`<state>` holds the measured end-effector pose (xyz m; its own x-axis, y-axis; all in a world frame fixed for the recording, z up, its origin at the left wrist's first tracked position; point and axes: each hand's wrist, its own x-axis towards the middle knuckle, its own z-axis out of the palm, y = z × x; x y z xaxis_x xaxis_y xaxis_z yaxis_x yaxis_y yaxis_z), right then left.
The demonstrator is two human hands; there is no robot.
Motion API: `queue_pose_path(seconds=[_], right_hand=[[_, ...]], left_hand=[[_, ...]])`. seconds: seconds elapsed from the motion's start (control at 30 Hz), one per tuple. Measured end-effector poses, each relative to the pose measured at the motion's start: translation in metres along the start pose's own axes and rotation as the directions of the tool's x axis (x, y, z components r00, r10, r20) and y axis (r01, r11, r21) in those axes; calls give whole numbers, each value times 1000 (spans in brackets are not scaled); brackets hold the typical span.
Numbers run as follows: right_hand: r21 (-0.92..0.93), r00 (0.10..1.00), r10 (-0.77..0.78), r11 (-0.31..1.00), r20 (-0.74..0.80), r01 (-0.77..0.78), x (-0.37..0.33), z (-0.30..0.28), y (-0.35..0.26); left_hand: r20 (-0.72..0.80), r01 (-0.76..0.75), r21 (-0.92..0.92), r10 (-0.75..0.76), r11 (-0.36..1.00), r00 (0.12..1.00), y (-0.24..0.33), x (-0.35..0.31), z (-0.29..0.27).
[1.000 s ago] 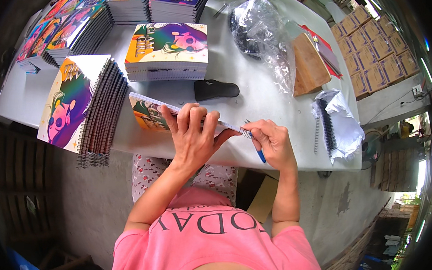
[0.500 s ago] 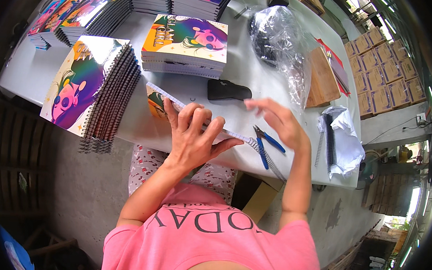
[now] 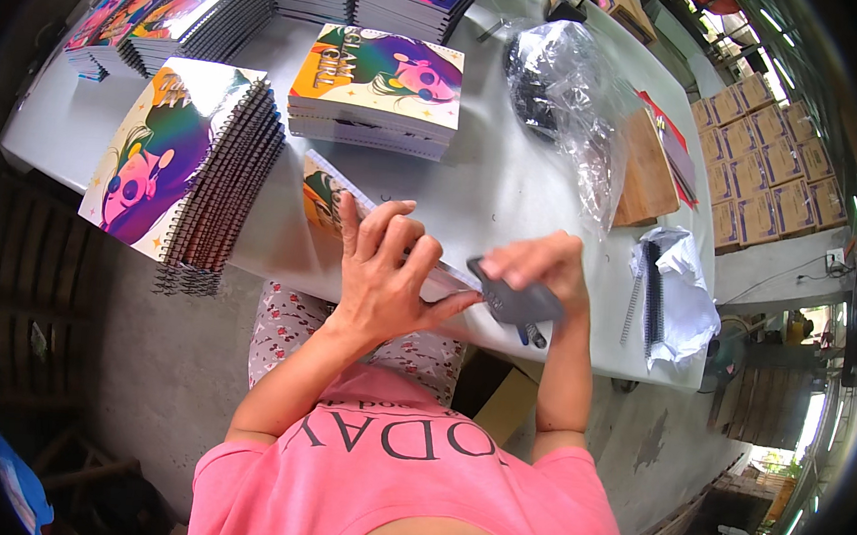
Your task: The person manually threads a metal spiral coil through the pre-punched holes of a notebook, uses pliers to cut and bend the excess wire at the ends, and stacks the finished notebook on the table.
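My left hand (image 3: 388, 275) holds a notebook (image 3: 319, 206) on edge at the table's near side, fingers over its punched edge and thumb near the right end. The notebook's colourful cover faces down and left. My right hand (image 3: 553, 266), slightly blurred, is closed on a flat, rounded black object (image 3: 520, 302), whose kind I cannot tell, at the right end of that edge. The metal coil there is hidden behind the object. Beneath it, the blue-handled cutting pliers (image 3: 535, 337) show only in part.
Coil-bound notebooks (image 3: 173, 160) are stacked at the left, and a pile of notebooks (image 3: 376, 90) sits ahead. More stacks (image 3: 202, 18) stand at the far left. To the right are a clear plastic bag (image 3: 569, 108), a wooden block (image 3: 649, 174) and coils (image 3: 652, 293) on white paper.
My right hand has picked up the black object from the table and brought it to the notebook's right end, over the coil and pliers. My left hand keeps its hold.
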<state>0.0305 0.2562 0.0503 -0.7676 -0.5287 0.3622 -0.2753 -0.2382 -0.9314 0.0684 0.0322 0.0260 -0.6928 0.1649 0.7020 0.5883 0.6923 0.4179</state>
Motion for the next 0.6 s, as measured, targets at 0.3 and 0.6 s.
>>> queue_pose_path(seconds=[0.3, 0.6], right_hand=[[-605, 974, 29, 780, -223, -162, 18, 7, -4], [406, 937, -349, 852, -28, 330, 24, 20, 6]], left_hand=[[-17, 14, 22, -14, 1000, 1000, 2, 0, -1], [-91, 33, 19, -31, 999, 995, -4, 0, 1]])
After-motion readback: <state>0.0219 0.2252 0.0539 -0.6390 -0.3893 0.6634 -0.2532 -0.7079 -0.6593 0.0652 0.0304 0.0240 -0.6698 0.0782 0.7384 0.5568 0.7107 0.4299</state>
